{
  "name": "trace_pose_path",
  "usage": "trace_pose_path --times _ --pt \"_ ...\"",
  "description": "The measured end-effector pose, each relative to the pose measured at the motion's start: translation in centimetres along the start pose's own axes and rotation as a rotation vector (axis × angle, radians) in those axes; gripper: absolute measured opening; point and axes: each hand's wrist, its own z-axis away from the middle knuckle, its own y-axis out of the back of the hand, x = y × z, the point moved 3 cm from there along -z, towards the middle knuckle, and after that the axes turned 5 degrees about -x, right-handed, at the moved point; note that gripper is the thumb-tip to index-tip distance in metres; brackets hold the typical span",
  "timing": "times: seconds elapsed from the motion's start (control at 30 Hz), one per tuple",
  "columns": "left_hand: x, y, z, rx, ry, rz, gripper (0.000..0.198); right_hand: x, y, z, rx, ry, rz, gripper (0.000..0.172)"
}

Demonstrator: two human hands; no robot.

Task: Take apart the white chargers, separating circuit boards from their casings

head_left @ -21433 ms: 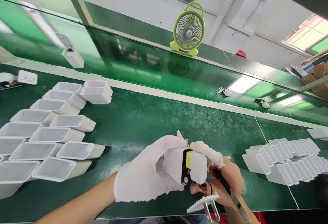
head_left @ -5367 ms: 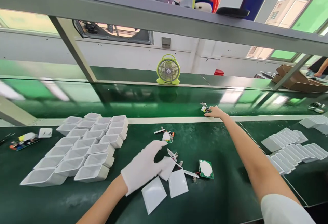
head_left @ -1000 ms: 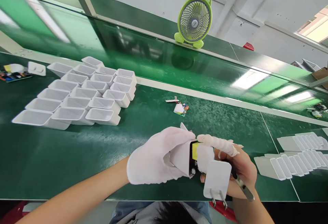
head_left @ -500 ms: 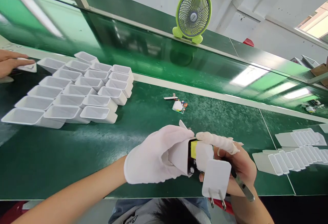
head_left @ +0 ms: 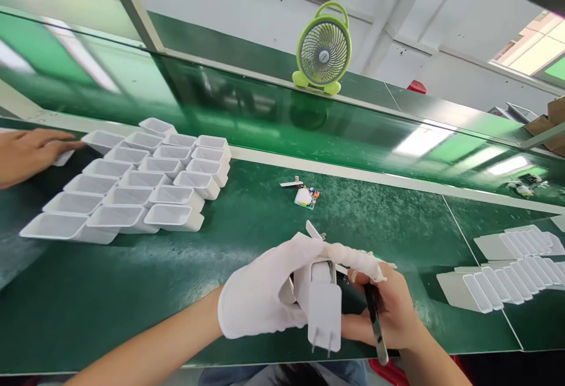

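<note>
My left hand, in a white glove, is closed around a white plastic charger housing. A white plug plate with two metal prongs hangs in front of the housing's open end, partly covering it. My right hand has a white cover on a finger and holds metal tweezers, their back end pointing down. Its fingers are at the housing's right side; the tweezer tips are hidden. Beyond the hands, a circuit board with a small white piece wired to it lies on the green bench.
Rows of open white housings stand at the left. More white housings lie in rows at the right. Another person's hand is at the far left. A green fan stands on the shelf behind the bench.
The circuit board with its yellow part, which stuck out of the housing, is now mostly inside it. The plug plate has moved left with my right hand. The view has tilted up slightly.
</note>
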Motion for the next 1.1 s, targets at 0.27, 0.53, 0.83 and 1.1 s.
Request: trace_pose_path --times 0.27,0.53,0.83,1.1 --pt "0.2 1.2 1.6 -0.018 -0.512 -0.466 0.068 -0.2 -0.6 0.3 -0.027 0.028 -0.09 0.053" --pt "1.6 1.2 1.3 -0.102 -0.473 -0.527 0.058 -0.1 -1.1 0.4 0.01 0.033 -0.088 0.03" --pt "2.3 0.4 0.5 0.099 -0.633 -0.864 0.022 0.4 -1.4 1.4 0.002 -0.058 -0.207 0.058" --pt "3.1 0.7 -0.9 -0.063 -0.198 -0.388 0.021 0.8 -0.7 0.4 0.037 -0.264 -0.38 0.038"
